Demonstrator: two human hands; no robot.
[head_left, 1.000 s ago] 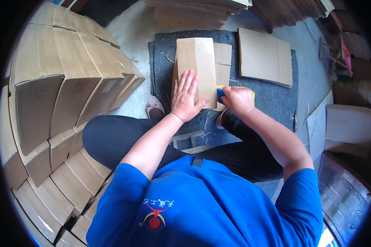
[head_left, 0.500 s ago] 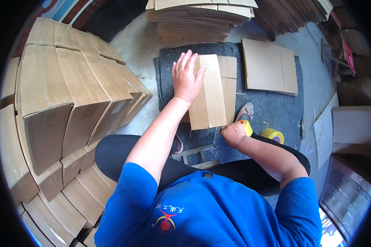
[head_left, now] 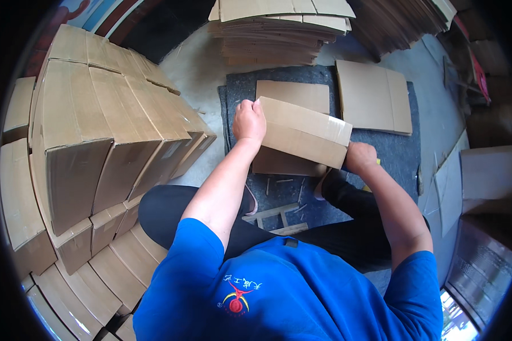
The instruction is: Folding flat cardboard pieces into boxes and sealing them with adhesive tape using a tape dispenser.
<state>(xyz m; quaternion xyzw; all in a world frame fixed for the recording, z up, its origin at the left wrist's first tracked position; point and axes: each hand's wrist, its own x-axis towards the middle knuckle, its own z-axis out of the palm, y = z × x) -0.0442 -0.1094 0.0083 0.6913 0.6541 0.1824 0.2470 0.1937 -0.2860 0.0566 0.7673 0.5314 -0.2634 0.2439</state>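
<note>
A long, narrow cardboard box (head_left: 304,132) lies slantwise in front of me, its right end nearer to me. My left hand (head_left: 249,121) is closed at the box's left end, with the fingertips hidden. My right hand (head_left: 361,157) is a fist against the right end. A bit of a yellow tape roll (head_left: 378,161) shows past that fist; most of it is hidden. Beneath the box, a flat brown cardboard piece (head_left: 294,90) rests on the dark mat (head_left: 244,79).
Flat cardboard sheets (head_left: 375,96) lie on the mat's right side. Cardboard boxes (head_left: 77,102) are stacked high on my left. A pile of flattened cartons (head_left: 273,40) stands ahead. A small frame (head_left: 276,217) lies between my feet. Something yellow (head_left: 366,187) peeks from behind my right forearm.
The box has turned from lengthwise to slantwise. My left hand has gone from lying open on it to closing at its end. My right hand has moved up and right.
</note>
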